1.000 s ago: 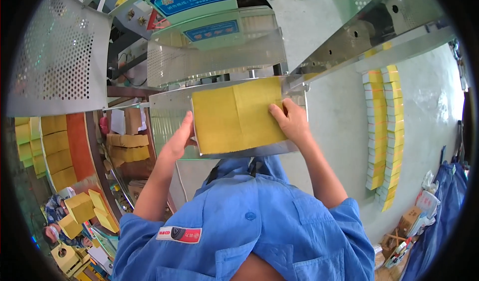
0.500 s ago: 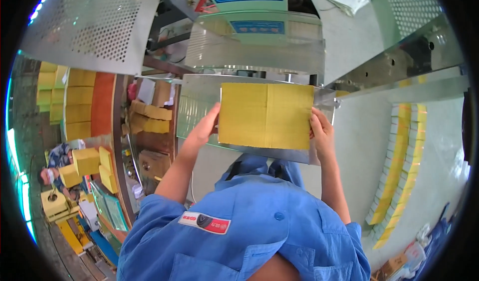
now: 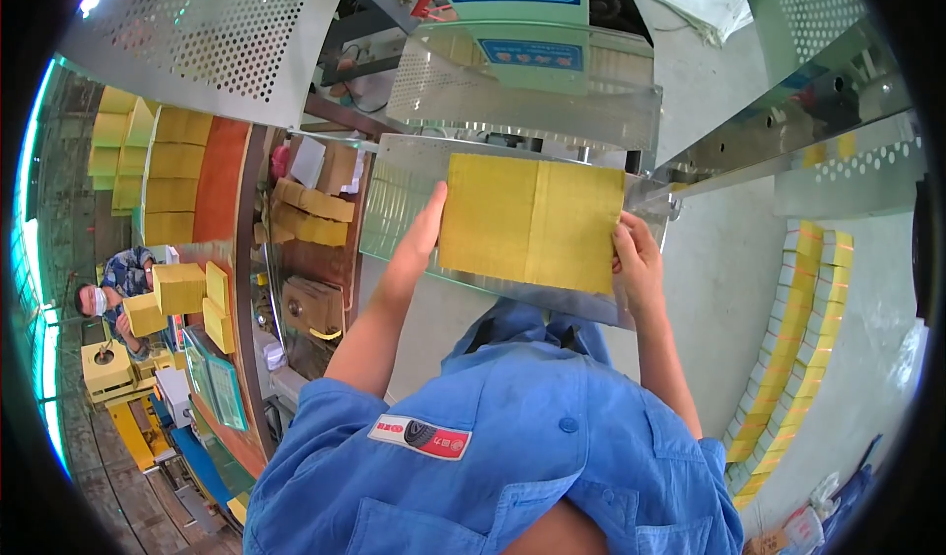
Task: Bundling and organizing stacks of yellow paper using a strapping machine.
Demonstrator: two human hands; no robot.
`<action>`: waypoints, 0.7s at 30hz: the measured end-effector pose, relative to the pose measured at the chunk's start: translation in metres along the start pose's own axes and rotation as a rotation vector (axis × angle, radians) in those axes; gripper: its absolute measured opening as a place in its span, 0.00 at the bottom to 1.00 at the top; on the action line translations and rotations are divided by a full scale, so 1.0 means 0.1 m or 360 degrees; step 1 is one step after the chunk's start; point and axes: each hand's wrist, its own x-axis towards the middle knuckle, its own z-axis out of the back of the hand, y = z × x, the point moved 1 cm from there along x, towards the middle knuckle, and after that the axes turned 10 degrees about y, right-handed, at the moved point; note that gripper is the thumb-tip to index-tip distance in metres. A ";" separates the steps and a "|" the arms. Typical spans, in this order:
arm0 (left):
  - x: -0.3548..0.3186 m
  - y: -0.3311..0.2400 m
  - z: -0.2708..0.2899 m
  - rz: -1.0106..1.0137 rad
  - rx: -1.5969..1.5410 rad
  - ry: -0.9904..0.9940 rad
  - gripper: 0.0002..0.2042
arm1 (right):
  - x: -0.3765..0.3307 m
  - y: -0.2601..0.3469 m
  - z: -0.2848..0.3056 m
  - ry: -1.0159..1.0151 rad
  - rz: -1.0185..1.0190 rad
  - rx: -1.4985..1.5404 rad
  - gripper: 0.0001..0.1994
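**Yellow sheet stack held on a metal feed tray**

The yellow stack [image 3: 532, 222] — flat, rectangular, with a faint seam down its middle — lies on the metal tray [image 3: 394, 210]. The left hand [image 3: 422, 235] presses its left edge with fingers extended; the right hand [image 3: 639, 259] curls its fingers around the right edge. Behind rises the green machine [image 3: 522, 23]; further yellow piles [image 3: 793, 328] line the floor at right.
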 end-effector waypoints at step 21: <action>0.07 0.36 -0.19 -0.0329 -0.0861 0.0377 0.28 | -0.04 -0.05 -0.60 -0.0077 0.0435 0.0642 0.28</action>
